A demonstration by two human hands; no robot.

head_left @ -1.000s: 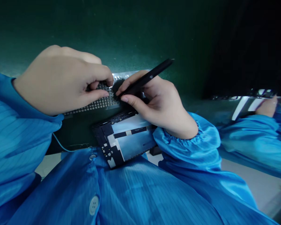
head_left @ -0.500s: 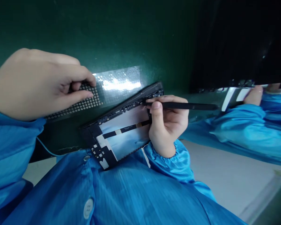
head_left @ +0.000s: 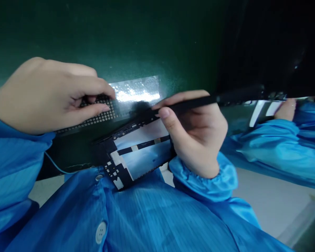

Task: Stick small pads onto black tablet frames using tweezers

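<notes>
My left hand [head_left: 47,94] is closed, its thumb and fingers pinching the near end of a flat sheet of small black squares [head_left: 99,113] that lies on the dark green mat [head_left: 136,35]. My right hand [head_left: 196,133] is closed on a black pen-like tool [head_left: 212,99], held almost level with its tip at the far edge of an opened flat device [head_left: 139,150]. The device shows a silvery panel, a black strip across it and black-and-white parts at its near left corner. It rests against my blue coat [head_left: 136,217].
A shiny part of the square sheet [head_left: 136,92] reflects light behind the tool tip. At the right another person's blue sleeve [head_left: 275,150] and hand [head_left: 286,108] rest by a white and black object [head_left: 262,108]. A thin blue cord [head_left: 55,164] runs from my left sleeve.
My right hand lifted from the square sheet, swung the tool round to the device's far edge, and now has risen slightly with the tool level. My left hand stayed on the sheet.
</notes>
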